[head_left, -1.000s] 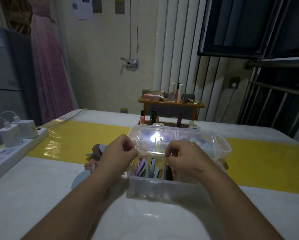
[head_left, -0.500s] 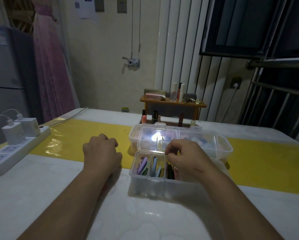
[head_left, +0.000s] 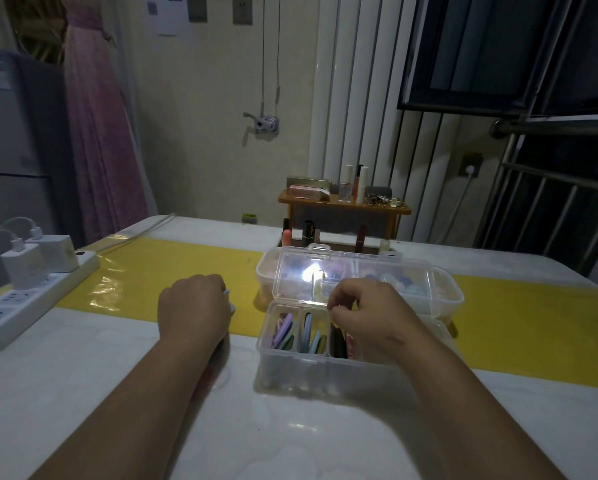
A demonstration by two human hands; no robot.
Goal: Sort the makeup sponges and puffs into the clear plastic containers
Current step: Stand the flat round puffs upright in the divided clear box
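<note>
A clear divided container (head_left: 325, 372) stands on the table with its lid (head_left: 356, 282) propped open. Several flat puffs (head_left: 283, 334) in purple, blue, green and black stand upright in its compartments. My right hand (head_left: 363, 320) hovers over the right compartment, fingers curled, thumb and forefinger pinching at the container's rear rim. My left hand (head_left: 193, 310) lies to the left of the container, fingers curled down over a pale puff (head_left: 231, 303); only the puff's edge shows. A second clear container (head_left: 446, 296) with more sponges sits behind.
A white power strip (head_left: 30, 299) with two chargers lies at the left table edge. A yellow runner (head_left: 533, 323) crosses the table. Lipsticks (head_left: 308, 232) and a small wooden shelf (head_left: 346, 206) of cosmetics stand at the far edge.
My left hand left the container's lid edge and moved left and down onto the puffs beside it. My right hand stayed at the container's rim.
</note>
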